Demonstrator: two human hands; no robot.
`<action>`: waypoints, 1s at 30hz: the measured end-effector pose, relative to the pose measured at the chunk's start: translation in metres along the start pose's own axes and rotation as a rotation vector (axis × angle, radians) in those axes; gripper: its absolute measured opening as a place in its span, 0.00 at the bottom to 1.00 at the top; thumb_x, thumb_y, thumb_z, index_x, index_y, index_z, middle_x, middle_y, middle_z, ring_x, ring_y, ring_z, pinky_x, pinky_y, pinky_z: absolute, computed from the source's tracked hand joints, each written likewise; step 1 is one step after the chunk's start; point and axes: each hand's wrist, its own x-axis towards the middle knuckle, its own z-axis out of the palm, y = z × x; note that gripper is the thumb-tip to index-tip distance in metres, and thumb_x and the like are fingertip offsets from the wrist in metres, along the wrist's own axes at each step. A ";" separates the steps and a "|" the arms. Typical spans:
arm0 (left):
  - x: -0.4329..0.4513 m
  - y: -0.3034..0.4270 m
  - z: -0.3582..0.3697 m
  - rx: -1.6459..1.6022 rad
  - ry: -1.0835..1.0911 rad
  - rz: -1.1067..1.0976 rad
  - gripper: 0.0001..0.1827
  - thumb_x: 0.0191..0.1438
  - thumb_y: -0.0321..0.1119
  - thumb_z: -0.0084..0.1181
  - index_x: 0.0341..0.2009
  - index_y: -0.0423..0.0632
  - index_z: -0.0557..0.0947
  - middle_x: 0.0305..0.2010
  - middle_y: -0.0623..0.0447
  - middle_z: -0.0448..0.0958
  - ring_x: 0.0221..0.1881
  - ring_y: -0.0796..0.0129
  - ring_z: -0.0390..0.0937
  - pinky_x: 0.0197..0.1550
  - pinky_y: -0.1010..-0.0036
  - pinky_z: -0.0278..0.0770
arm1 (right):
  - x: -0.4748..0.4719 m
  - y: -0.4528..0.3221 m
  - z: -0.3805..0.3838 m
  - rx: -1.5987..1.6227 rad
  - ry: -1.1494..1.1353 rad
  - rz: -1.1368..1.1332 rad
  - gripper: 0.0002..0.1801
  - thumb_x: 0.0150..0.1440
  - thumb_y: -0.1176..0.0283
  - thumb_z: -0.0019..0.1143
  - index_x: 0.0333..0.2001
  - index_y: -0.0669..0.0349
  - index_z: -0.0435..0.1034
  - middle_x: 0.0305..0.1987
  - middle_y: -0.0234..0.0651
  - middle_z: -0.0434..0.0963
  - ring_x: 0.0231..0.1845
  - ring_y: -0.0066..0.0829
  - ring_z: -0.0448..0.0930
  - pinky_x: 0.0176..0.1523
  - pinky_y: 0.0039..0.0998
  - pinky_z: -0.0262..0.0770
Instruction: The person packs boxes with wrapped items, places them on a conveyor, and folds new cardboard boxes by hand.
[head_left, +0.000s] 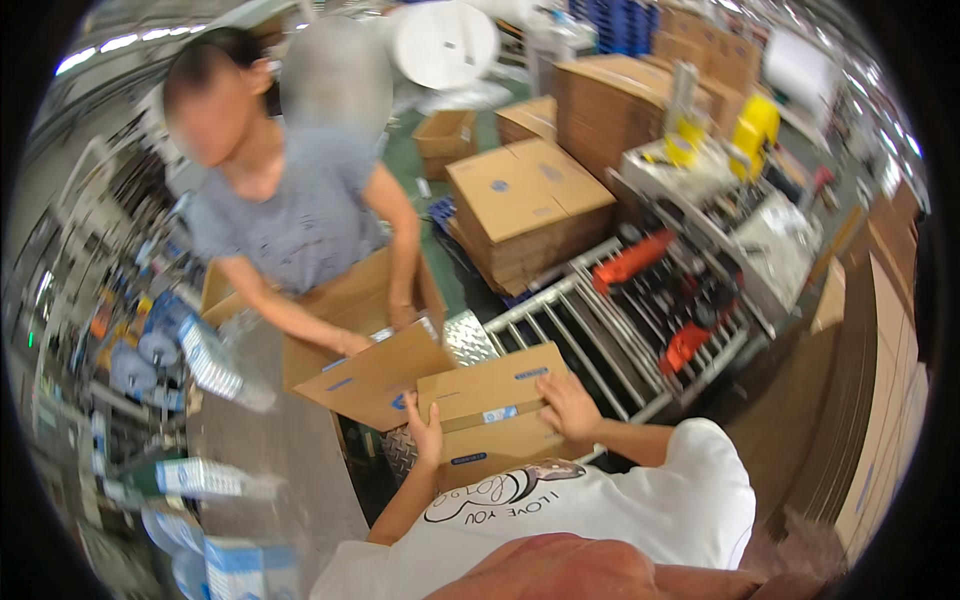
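In front of my chest is a brown cardboard carton (495, 431) with its top flaps folded inward. Through the narrow gap between the flaps a blue-and-white printed pack (500, 414) shows. My left hand (426, 433) grips the carton's left edge, thumb up along the side. On the right, my right hand (568, 405) holds the far flap near its right corner, fingers bent over the cardboard. Just beyond stands an open carton (375, 379), its near flap raised next to my left hand. A co-worker's hands (356, 343) reach into that second carton.
A roller conveyor (577, 337) with red-and-black machinery (637, 262) lies to the right. Left is a worktable (270, 457) with blue-and-white packs (214, 360) along its far side. Flat carton stacks (532, 202) stand beyond the rollers. More stacked cardboard (832, 420) rises at far right.
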 end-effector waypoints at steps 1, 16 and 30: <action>-0.002 -0.004 -0.002 -0.017 -0.040 -0.037 0.33 0.63 0.30 0.48 0.70 0.39 0.53 0.69 0.39 0.59 0.69 0.53 0.57 0.67 0.66 0.56 | -0.001 0.003 0.010 -0.136 0.051 0.251 0.33 0.59 0.56 0.52 0.66 0.53 0.59 0.67 0.48 0.62 0.68 0.48 0.63 0.65 0.49 0.62; -0.014 0.050 0.243 0.034 0.039 -0.101 0.44 0.60 0.32 0.57 0.71 0.38 0.46 0.75 0.36 0.45 0.74 0.50 0.47 0.72 0.63 0.46 | 0.080 0.217 -0.001 -0.292 0.168 0.256 0.32 0.60 0.54 0.44 0.64 0.59 0.62 0.72 0.47 0.56 0.75 0.41 0.52 0.76 0.44 0.40; 0.043 0.069 0.433 -0.082 -0.419 -0.138 0.39 0.63 0.44 0.50 0.71 0.43 0.51 0.73 0.34 0.49 0.73 0.43 0.47 0.71 0.58 0.50 | 0.031 0.187 -0.037 -0.001 0.123 0.548 0.34 0.60 0.62 0.45 0.67 0.65 0.54 0.73 0.50 0.54 0.73 0.51 0.53 0.73 0.46 0.51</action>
